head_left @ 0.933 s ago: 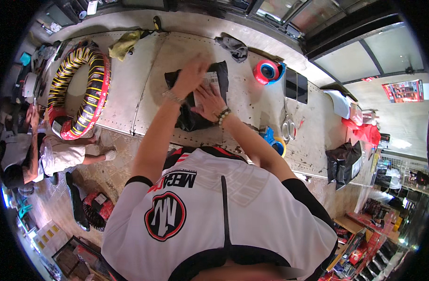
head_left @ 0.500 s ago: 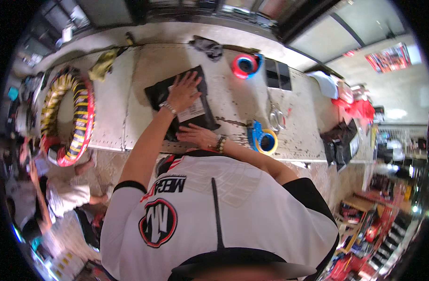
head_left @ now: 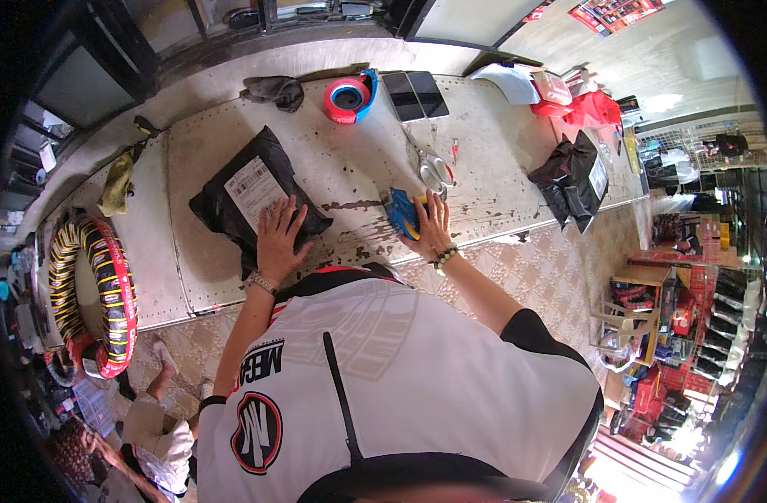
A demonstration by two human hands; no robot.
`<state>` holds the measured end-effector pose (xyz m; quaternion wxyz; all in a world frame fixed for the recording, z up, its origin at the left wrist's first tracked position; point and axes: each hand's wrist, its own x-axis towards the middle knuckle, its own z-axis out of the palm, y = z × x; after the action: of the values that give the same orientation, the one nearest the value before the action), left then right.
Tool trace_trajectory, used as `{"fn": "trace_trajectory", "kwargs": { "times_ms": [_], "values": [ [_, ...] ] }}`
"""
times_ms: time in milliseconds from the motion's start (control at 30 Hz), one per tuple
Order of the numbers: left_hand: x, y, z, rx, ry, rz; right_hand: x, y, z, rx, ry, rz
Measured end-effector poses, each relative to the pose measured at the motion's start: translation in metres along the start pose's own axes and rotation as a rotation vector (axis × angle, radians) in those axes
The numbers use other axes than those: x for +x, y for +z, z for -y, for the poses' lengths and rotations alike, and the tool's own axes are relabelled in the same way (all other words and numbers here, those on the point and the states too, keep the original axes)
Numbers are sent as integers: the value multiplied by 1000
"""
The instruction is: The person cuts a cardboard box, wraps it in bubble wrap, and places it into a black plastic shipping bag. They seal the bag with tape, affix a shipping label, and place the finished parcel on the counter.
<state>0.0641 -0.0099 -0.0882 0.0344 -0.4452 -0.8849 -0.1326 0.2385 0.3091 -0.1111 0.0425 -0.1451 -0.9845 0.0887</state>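
A black plastic parcel (head_left: 221,191) with a white label lies on the worktable (head_left: 191,277), left of the middle. My left hand (head_left: 280,243) rests on its near right part, fingers spread over the label's lower end. To the right, my right hand (head_left: 431,228) closes over a blue and yellow tape dispenser (head_left: 398,210), which sits near the table's front edge. The palm and fingers hide much of the dispenser. Just beyond that hand lie silver scissors (head_left: 434,170).
A second tape dispenser (head_left: 347,99), red and blue, stands at the back beside a phone-like dark slab (head_left: 415,95). Another black parcel (head_left: 570,178) lies at right. Wrapped tyres (head_left: 118,293) stand at the left edge. A dark cloth (head_left: 274,92) lies at the back. Someone sits at lower left.
My right hand has left the parcel and moved right onto the blue and yellow tape dispenser. My left hand has slid nearer to me on the parcel. The view has shifted right.
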Motion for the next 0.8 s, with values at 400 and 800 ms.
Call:
{"fn": "trace_trajectory", "kwargs": {
  "times_ms": [400, 800],
  "values": [
    [-3, 3, 1, -17, -37, -59, -14, -36, -106, -64, -437, 205],
    [-2, 1, -2, -64, -42, -104, -22, -35, -228, -128, 628, 62]
  ]
}}
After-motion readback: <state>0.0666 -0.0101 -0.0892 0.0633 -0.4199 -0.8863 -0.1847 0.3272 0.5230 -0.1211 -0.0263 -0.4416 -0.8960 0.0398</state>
